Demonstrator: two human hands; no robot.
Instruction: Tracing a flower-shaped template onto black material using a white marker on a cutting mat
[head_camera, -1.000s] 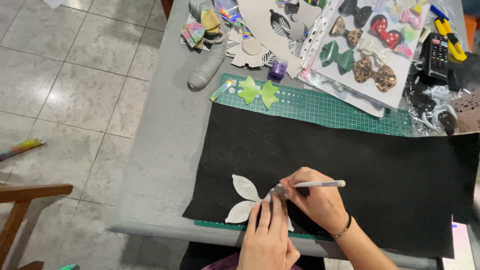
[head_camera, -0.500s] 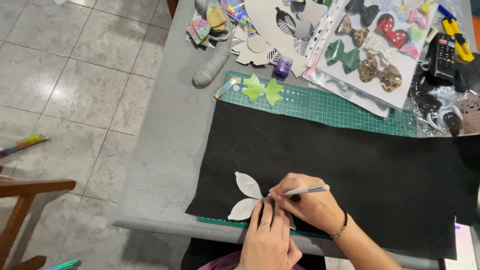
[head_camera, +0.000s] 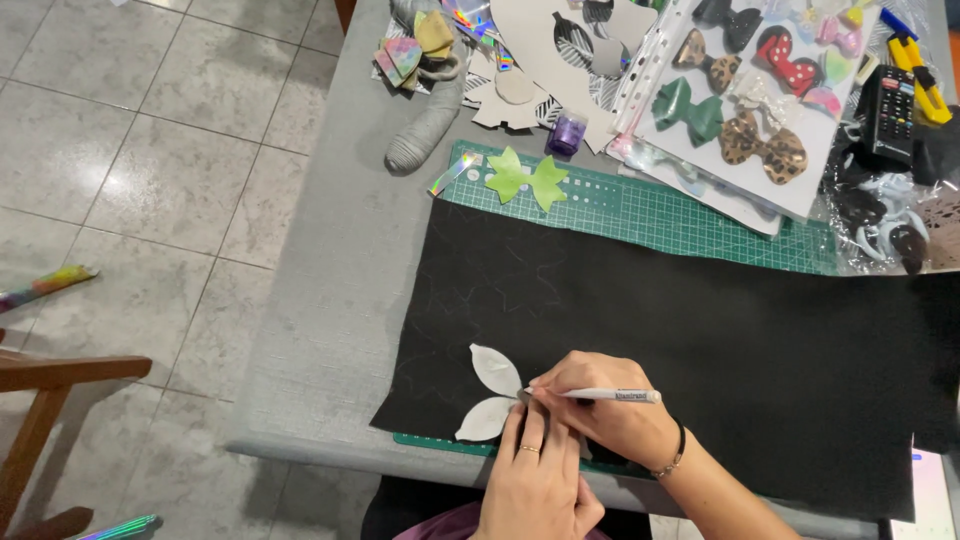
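A large black felt sheet (head_camera: 700, 340) lies over a green cutting mat (head_camera: 650, 210) on a grey table. A white petal-shaped paper template (head_camera: 492, 392) rests on the felt's near left corner. My left hand (head_camera: 535, 480) presses flat on the template's right part, fingers together, a ring on one finger. My right hand (head_camera: 605, 415) grips a white pen (head_camera: 610, 396) almost level, its tip at the template's edge. Faint traced outlines show on the felt above.
Two green leaf cut-outs (head_camera: 528, 178) lie on the mat's far edge. Behind it are a small purple jar (head_camera: 567, 132), a plastic sleeve of bows (head_camera: 750, 110), a black remote (head_camera: 888, 102), a yellow cutter (head_camera: 920, 70). A wooden chair (head_camera: 40, 400) stands left.
The right hand has shifted slightly with the pen along the template's edge. The left hand stays pressed on the template.
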